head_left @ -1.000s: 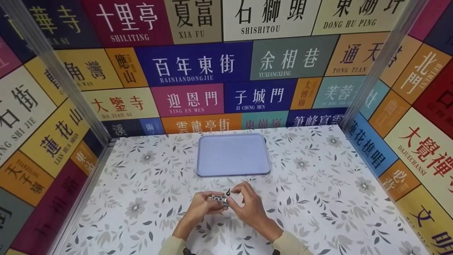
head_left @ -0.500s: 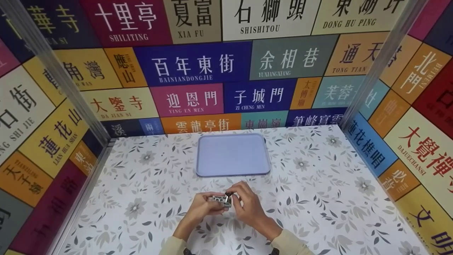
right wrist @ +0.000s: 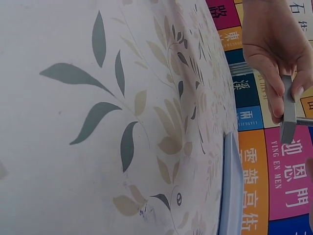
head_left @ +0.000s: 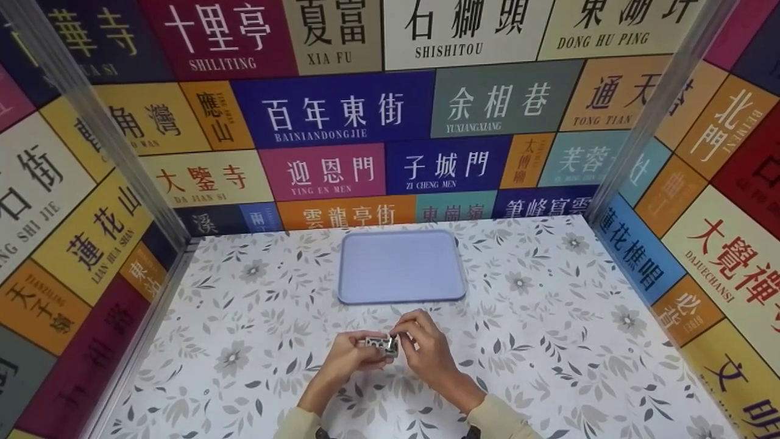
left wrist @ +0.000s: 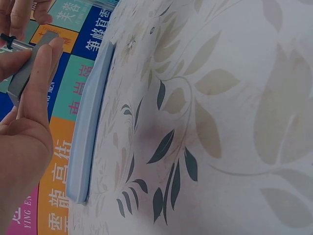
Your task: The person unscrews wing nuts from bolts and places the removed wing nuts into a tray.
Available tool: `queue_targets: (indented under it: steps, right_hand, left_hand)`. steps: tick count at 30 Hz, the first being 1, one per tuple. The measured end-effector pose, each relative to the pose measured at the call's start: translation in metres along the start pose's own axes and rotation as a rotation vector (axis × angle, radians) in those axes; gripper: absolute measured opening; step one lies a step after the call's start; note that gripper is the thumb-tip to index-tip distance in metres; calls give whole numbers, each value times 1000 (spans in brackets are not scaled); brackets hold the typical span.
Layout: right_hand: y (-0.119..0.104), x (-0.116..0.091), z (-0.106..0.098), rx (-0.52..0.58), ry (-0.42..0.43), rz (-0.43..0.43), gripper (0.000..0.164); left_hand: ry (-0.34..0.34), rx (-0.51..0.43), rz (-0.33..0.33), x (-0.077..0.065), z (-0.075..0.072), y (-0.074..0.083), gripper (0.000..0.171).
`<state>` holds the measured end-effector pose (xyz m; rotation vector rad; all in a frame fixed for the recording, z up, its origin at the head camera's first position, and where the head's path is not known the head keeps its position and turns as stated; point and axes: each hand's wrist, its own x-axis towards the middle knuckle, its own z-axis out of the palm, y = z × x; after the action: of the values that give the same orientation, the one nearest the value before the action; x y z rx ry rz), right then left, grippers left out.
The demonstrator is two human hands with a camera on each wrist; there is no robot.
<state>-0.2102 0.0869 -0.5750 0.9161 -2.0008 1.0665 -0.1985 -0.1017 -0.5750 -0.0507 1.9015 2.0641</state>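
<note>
A grey metal block (head_left: 376,342) with round holes in its face is gripped between the thumb and fingers of my left hand (head_left: 346,356), raised in front of the tray. From the block's near right part sticks a silver bolt (right wrist: 304,121) with a ridged shaft. Its dark end (left wrist: 7,38) shows in the left wrist view. My right hand (head_left: 429,350) has thumb and index finger curled in at that dark end, partly hiding it in the head view. Right fingers (left wrist: 44,18) also appear just beyond the block (left wrist: 30,68) in the left wrist view.
A pale lilac tray (head_left: 402,299) lies on the table beyond both hands. The table (head_left: 256,323) has a white floral cover. Walls with colourful sign panels (head_left: 332,110) and clear corner posts (head_left: 646,110) enclose its back and sides.
The right fingers have come in close to the block's right end, and the bolt, whose dark end stood above the block, now sits lower against it. The left hand stays nearly still.
</note>
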Motion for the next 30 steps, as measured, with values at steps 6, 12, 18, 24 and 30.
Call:
queue_targets:
  steps: [6,12,18,24,30]
  right_hand:
    - [0,-2,-2,-21,21,68,21]
    - [0,-6,-4,-47,-11,147,20]
    - [-2,-8,-2,-29,-70,168,27]
    - [-1,-5,-3,15,-76,82,27]
    - [-2,-2,-2,50,-39,21,33]
  left_hand:
    - [-5,-3,7,0,-1,2,42]
    - [-5,-5,2,0,-3,3,43]
    - [-6,3,-10,0,-4,2,44]
    - [-16,-9,1,-1,-3,1,43]
    - [-18,-17,9,-3,-3,-1,45]
